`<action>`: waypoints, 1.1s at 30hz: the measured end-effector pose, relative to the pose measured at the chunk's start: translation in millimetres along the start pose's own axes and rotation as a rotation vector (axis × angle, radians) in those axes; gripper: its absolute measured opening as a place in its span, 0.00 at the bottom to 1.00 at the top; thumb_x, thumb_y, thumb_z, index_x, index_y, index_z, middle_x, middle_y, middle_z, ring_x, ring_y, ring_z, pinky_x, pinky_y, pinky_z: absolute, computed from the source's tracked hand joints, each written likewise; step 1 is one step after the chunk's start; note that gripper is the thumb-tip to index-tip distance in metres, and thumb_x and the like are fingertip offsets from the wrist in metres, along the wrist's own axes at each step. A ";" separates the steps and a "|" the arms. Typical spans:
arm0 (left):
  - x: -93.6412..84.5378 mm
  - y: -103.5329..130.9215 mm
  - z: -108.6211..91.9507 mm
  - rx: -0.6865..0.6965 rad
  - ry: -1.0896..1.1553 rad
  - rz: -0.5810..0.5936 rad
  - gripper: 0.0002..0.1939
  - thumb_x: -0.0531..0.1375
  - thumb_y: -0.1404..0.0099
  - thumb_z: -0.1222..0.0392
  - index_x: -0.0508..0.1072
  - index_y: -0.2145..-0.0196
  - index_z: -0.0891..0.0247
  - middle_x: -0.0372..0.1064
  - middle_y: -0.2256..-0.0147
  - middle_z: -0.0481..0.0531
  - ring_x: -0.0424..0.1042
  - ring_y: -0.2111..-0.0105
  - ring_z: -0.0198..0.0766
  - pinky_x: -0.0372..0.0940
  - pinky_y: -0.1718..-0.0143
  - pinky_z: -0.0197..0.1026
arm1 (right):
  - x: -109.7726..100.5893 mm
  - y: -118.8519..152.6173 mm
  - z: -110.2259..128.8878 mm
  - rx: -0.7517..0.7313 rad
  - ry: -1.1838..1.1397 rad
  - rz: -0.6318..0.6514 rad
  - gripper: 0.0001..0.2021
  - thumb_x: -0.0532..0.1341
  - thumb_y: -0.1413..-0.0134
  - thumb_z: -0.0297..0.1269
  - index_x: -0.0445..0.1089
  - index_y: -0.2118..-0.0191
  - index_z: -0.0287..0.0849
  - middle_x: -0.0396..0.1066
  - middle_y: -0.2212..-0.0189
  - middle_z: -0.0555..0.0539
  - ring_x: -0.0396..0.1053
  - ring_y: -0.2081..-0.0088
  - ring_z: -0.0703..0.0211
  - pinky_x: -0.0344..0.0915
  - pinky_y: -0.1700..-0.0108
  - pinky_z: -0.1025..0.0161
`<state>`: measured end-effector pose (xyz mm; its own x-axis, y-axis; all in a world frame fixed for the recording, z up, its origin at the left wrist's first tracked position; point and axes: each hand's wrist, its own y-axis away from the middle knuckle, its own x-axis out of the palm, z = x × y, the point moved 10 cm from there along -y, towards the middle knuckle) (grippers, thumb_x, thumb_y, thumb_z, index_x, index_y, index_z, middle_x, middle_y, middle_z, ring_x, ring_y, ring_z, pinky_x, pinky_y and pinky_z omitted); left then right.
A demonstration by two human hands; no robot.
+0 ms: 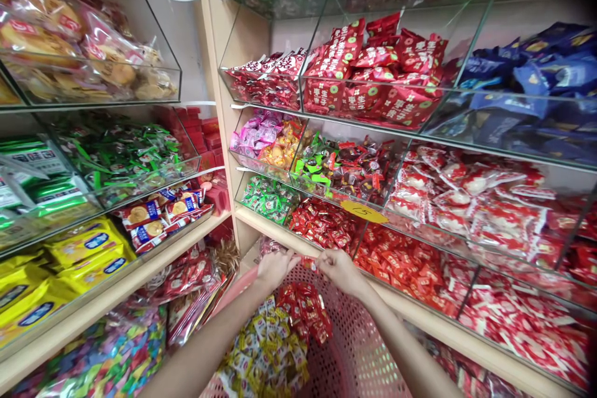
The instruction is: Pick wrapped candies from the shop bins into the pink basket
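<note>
My left hand (276,268) and my right hand (342,268) are close together over the far side of a pink perforated basket (368,348), just in front of the shelf's wooden edge. The fingers of each are closed in a pinch. A small red piece (308,263) shows between the fingertips; whether either hand grips it is unclear. Inside the basket, yellow-and-white wrapped candies (265,348) lie to the left and red wrapped candies (305,311) lie beyond them, below my hands.
Ahead, clear bins hold red candies (321,224), green candies (268,199) and red packets (387,74). A yellow price tag (364,211) hangs on a bin front. Yellow packs (88,249) fill the left shelf. Bagged colourful candies (112,348) lie below it.
</note>
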<state>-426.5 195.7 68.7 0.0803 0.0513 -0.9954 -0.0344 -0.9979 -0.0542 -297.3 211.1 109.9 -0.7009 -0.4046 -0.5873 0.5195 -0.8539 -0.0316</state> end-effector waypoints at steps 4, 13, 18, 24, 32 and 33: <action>0.0 1.1 0.3 -0.007 -0.001 0.012 0.28 0.35 0.35 0.42 0.66 0.55 0.59 0.72 0.63 0.57 0.72 0.63 0.44 0.64 0.66 0.42 | 47.0 4.4 -40.3 0.213 -0.219 0.191 0.09 0.54 0.52 0.35 0.61 0.80 0.40 0.59 0.89 0.57 0.53 0.88 0.71 0.50 0.83 0.72; 0.3 1.7 1.6 -0.022 0.005 0.021 0.26 0.36 0.34 0.43 0.66 0.57 0.60 0.71 0.62 0.57 0.72 0.63 0.43 0.64 0.65 0.41 | 77.5 -2.4 -62.4 0.346 -0.036 0.224 0.10 0.54 0.51 0.31 0.63 0.81 0.39 0.61 0.88 0.56 0.56 0.86 0.71 0.50 0.83 0.73; 2.2 0.4 2.1 -0.017 -0.015 0.014 0.26 0.37 0.35 0.43 0.65 0.55 0.59 0.72 0.64 0.56 0.72 0.64 0.44 0.65 0.66 0.42 | 68.2 -8.0 -63.5 0.327 0.205 0.080 0.11 0.53 0.52 0.28 0.65 0.82 0.38 0.67 0.83 0.50 0.65 0.77 0.65 0.56 0.74 0.69; -0.1 0.8 1.4 -0.014 0.012 0.003 0.29 0.34 0.35 0.42 0.66 0.56 0.58 0.72 0.63 0.56 0.72 0.63 0.43 0.65 0.65 0.43 | 40.4 1.5 -27.3 0.224 0.677 -0.063 0.11 0.52 0.45 0.37 0.69 0.68 0.40 0.72 0.65 0.42 0.69 0.62 0.57 0.58 0.64 0.66; 2.0 0.3 1.8 -0.008 0.022 0.017 0.29 0.34 0.35 0.42 0.66 0.55 0.59 0.71 0.61 0.57 0.72 0.63 0.43 0.65 0.65 0.42 | -38.2 -26.5 23.4 0.119 0.890 -0.151 0.16 0.45 0.39 0.41 0.67 0.61 0.42 0.73 0.67 0.42 0.71 0.64 0.56 0.59 0.67 0.66; 2.1 0.3 1.7 -0.005 0.025 0.016 0.29 0.34 0.35 0.42 0.66 0.55 0.59 0.71 0.61 0.57 0.72 0.63 0.44 0.65 0.65 0.42 | -44.3 -31.8 23.9 0.107 0.944 -0.130 0.15 0.46 0.39 0.39 0.67 0.58 0.41 0.72 0.66 0.41 0.71 0.63 0.56 0.59 0.66 0.65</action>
<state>-428.0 195.6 66.5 0.1042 0.0341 -0.9940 -0.0308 -0.9988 -0.0375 -294.4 248.3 156.3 -0.0432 0.0863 -0.9953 0.3849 -0.9179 -0.0963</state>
